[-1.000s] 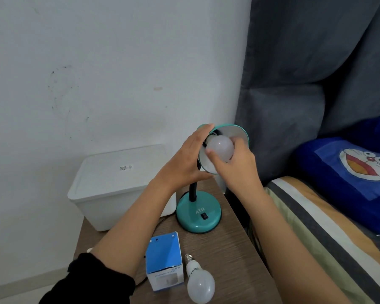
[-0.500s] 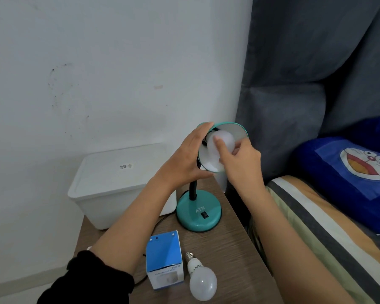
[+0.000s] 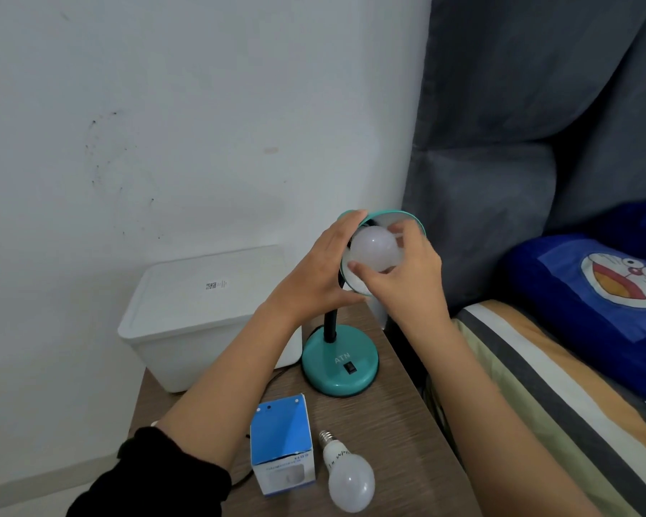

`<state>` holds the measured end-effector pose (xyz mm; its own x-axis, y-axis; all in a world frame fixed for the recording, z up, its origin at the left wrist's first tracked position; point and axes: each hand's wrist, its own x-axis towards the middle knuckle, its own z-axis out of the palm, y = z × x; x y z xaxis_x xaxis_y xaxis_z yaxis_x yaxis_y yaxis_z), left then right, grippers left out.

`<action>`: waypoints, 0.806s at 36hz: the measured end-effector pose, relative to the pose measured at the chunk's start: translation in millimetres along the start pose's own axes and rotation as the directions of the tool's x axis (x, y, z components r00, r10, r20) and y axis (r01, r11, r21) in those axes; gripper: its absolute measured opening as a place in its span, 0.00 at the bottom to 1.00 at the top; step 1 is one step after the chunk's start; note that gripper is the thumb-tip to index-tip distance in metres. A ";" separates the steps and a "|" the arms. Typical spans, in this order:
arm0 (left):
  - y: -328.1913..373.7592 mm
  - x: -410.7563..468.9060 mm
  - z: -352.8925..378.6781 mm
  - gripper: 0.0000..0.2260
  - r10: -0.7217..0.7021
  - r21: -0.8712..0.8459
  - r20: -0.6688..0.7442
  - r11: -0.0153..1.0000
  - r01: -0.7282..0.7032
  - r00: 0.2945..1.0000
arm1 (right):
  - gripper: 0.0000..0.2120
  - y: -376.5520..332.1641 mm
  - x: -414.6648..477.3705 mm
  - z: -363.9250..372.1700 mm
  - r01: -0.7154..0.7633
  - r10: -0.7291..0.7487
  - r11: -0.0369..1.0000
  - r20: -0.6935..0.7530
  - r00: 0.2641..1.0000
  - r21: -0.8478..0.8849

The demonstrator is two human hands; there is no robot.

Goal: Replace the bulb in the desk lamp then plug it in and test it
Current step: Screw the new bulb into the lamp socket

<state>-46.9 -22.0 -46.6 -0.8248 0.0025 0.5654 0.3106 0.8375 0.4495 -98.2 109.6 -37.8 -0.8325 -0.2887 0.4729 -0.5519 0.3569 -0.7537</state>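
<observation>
A teal desk lamp [image 3: 339, 367] stands on a wooden bedside table [image 3: 399, 416], its shade [image 3: 407, 218] tilted toward me. My left hand [image 3: 317, 278] grips the left side of the shade. My right hand [image 3: 407, 270] wraps its fingers around a white bulb [image 3: 373, 248] that sits inside the shade. A second white bulb [image 3: 347, 477] lies on its side near the table's front edge, screw cap pointing away from me. A blue and white bulb box [image 3: 282, 444] stands just left of it.
A white lidded plastic bin [image 3: 194, 311] sits at the back left of the table against the wall. A black cord [image 3: 247, 477] runs under my left arm. A bed with a striped sheet [image 3: 537, 386] and a blue cartoon pillow [image 3: 593, 304] lies to the right.
My right hand has shifted its grip around the bulb in the shade, the fingers now reaching over its top. My left hand stays on the shade. The lamp has not moved.
</observation>
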 end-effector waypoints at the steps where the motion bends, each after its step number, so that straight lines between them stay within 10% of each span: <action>1: 0.1 -0.2 -0.4 0.44 -0.004 -0.004 0.001 1.000 0.004 1.000 | 0.26 -1.0 -0.2 0.2 -0.048 0.048 0.999 -0.007 0.999 0.010; 4: 0.0 -1.1 -0.8 0.45 0.000 -0.002 0.000 1.000 0.000 1.000 | 0.27 -1.5 0.9 -2.3 -0.158 0.159 0.987 -0.013 0.987 0.040; 10: -0.3 -0.8 1.0 0.44 -0.006 0.000 -0.003 1.000 0.006 1.000 | 0.26 -3.1 -3.0 -2.5 0.109 -0.106 0.993 0.052 0.993 -0.051; 17: 0.5 -0.2 0.0 0.45 -0.013 0.001 -0.004 1.000 0.013 1.000 | 0.33 -3.6 5.3 3.5 -0.268 0.259 0.951 0.076 0.963 0.155; 23: 1.3 -1.7 -0.1 0.44 -0.021 -0.018 0.001 1.000 0.021 1.000 | 0.31 -4.1 -4.2 1.4 0.081 -0.081 0.997 0.036 0.996 0.005; 29: 1.8 -1.9 1.2 0.44 -0.030 -0.042 0.004 0.999 0.030 1.000 | 0.30 1.1 -3.8 4.2 0.097 -0.098 0.991 -0.007 0.995 -0.088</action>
<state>-45.4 -19.9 -47.8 -0.8356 -0.0200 0.5490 0.3058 0.8133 0.4951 -95.4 107.3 -42.3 -0.7749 -0.3164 0.5473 -0.6320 0.4041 -0.6613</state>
